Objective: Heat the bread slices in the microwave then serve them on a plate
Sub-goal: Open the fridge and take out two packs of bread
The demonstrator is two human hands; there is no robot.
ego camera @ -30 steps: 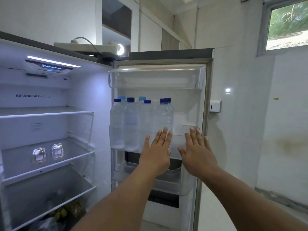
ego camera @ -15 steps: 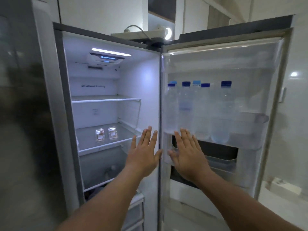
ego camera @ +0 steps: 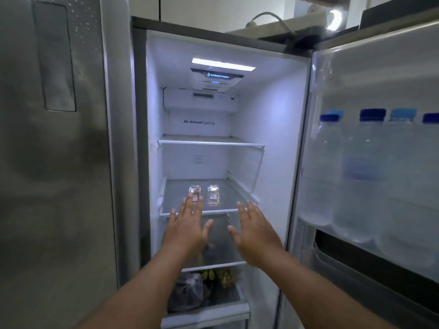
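Hands first: your left hand [ego camera: 187,231] and right hand [ego camera: 255,236] are both held out flat with fingers straight and spread, holding nothing, in front of the open fridge compartment [ego camera: 204,162]; the left fingertips overlap the nearer of two small clear packs [ego camera: 213,195] on the middle shelf [ego camera: 175,198], though you cannot tell whether they touch it. Those packs are likely the bread slices, but the contents are too blurred to confirm; if so, expect them to be light, soft inside, with thin slippery plastic that dents easily; take each by its long sides, gently. The shelf looks like smooth glass with a white front rail; below it sit a dark bag [ego camera: 186,293] and some yellowish produce [ego camera: 218,275]. To your right the open door [ego camera: 380,67] carries water bottles [ego camera: 365,176]; a steel door [ego camera: 54,162] stands shut on your left.
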